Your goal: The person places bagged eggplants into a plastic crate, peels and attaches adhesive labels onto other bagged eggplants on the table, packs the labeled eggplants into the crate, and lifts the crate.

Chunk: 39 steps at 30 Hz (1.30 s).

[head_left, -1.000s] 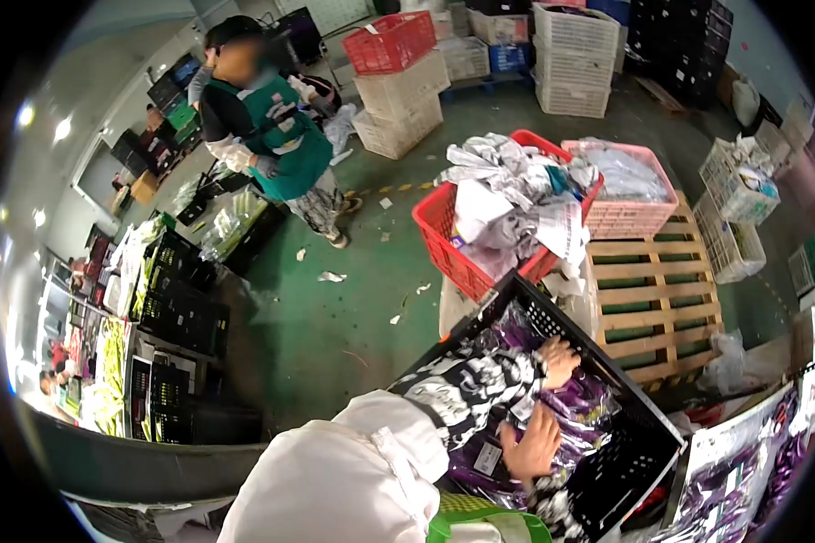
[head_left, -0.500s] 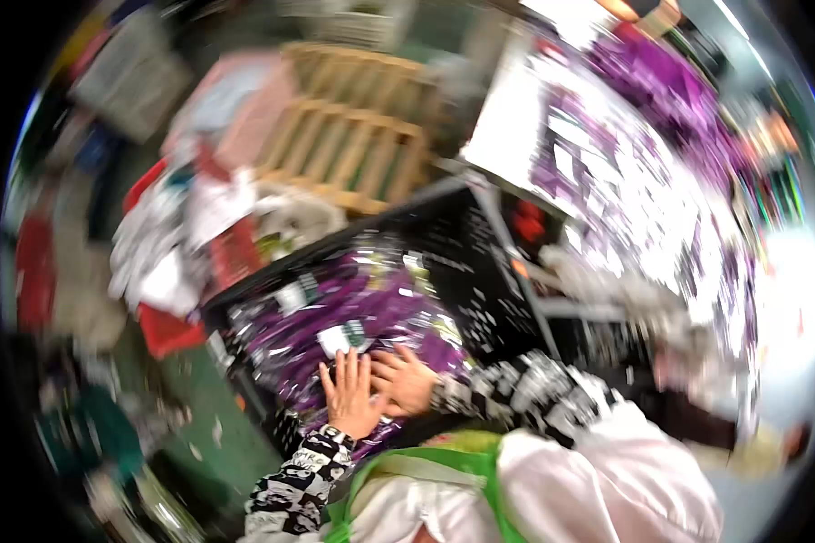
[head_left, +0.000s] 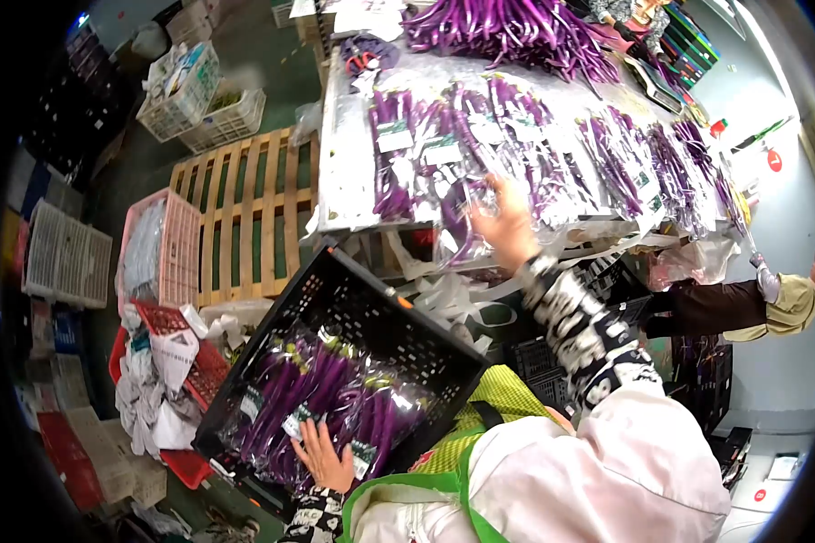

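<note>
Long purple eggplants in clear, labelled bags [head_left: 312, 376] fill much of a black crate [head_left: 353, 281] in front of me. My left hand [head_left: 324, 455] lies on these bags near the crate's close side, fingers spread, gripping nothing. Over the table's near edge, my right hand [head_left: 507, 224] reaches to another bagged bunch of eggplants [head_left: 455, 210], which overhangs the edge. Its thumb and fingers are apart; whether they touch the plastic I cannot tell. More bagged eggplants [head_left: 521, 118] lie in rows on the white table [head_left: 344, 181].
Loose eggplants [head_left: 507, 32] are heaped at the table's back. Left stand a wooden pallet [head_left: 249, 208], a pink crate [head_left: 186, 240] and a red crate [head_left: 204, 362] with cloths. One person [head_left: 770, 303] stands at the right, another [head_left: 638, 18] behind the table.
My right hand has left the bags in the crate and moved up and right to the table. My left hand stays on the crate's bags. The view has swung toward the table and sharpened.
</note>
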Each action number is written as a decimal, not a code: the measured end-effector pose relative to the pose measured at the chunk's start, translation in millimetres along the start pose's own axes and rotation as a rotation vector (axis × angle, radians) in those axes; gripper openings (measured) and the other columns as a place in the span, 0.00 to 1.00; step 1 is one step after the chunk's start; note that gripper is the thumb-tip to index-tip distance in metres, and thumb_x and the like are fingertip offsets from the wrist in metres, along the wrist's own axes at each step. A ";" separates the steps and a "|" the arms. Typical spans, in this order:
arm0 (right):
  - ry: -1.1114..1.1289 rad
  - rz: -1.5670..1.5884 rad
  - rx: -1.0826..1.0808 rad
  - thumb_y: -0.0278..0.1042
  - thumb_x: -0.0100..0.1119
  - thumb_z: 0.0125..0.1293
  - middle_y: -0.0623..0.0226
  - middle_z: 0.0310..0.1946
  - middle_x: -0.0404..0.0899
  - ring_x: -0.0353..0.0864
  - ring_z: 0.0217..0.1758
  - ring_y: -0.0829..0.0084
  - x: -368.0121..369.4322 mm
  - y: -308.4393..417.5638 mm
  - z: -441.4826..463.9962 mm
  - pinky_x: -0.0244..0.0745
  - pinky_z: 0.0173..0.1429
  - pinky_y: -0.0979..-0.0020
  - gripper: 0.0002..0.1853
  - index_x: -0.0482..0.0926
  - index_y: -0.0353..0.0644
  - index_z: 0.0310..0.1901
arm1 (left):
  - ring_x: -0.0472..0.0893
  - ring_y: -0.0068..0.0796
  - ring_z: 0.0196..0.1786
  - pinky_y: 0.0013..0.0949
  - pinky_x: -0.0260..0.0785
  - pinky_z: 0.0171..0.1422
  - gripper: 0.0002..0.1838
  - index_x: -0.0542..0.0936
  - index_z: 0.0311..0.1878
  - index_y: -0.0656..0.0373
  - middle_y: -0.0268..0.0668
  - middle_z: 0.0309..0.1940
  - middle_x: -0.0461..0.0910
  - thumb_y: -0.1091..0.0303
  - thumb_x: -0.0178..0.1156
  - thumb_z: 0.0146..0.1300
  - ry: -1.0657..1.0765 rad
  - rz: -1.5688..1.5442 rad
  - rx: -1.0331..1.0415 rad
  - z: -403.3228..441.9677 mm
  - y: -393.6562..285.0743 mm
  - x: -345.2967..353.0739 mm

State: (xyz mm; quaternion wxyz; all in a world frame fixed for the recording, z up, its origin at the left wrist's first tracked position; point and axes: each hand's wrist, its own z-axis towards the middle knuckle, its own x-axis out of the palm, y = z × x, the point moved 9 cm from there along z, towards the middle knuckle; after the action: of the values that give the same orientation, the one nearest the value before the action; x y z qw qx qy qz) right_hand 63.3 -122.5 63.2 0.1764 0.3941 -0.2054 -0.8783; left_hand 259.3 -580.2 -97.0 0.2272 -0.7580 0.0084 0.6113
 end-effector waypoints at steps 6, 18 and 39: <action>-0.140 -0.023 0.909 0.44 0.70 0.52 0.52 0.45 0.79 0.78 0.45 0.67 -99.1 -313.1 62.1 0.73 0.48 0.68 0.34 0.71 0.25 0.52 | 0.53 0.57 0.71 0.50 0.45 0.74 0.34 0.53 0.69 0.69 0.56 0.70 0.50 0.69 0.52 0.62 -0.166 -0.329 -0.150 84.3 -73.2 -46.7; 0.490 -0.431 0.715 0.64 0.46 0.65 0.44 0.39 0.81 0.80 0.47 0.49 -74.5 -354.1 117.5 0.74 0.51 0.56 0.33 0.81 0.34 0.41 | 0.77 0.35 0.56 0.35 0.67 0.65 0.15 0.72 0.55 0.69 0.46 0.51 0.78 0.74 0.53 0.66 0.087 -1.269 0.231 353.7 -374.4 -83.9; 0.565 -0.184 0.615 0.59 0.58 0.58 0.39 0.50 0.71 0.71 0.56 0.46 -70.5 -349.4 46.5 0.65 0.60 0.54 0.35 0.69 0.28 0.50 | 0.41 0.49 0.77 0.55 0.31 0.76 0.36 0.54 0.70 0.69 0.52 0.73 0.46 0.51 0.45 0.69 0.089 0.121 0.518 509.1 -516.1 25.6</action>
State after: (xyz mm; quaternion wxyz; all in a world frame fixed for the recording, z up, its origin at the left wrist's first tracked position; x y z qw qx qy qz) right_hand 20.2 219.2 -39.7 0.0208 0.6701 -0.3653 -0.6459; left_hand -54.2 69.9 -24.3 0.3760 -0.6987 0.2200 0.5675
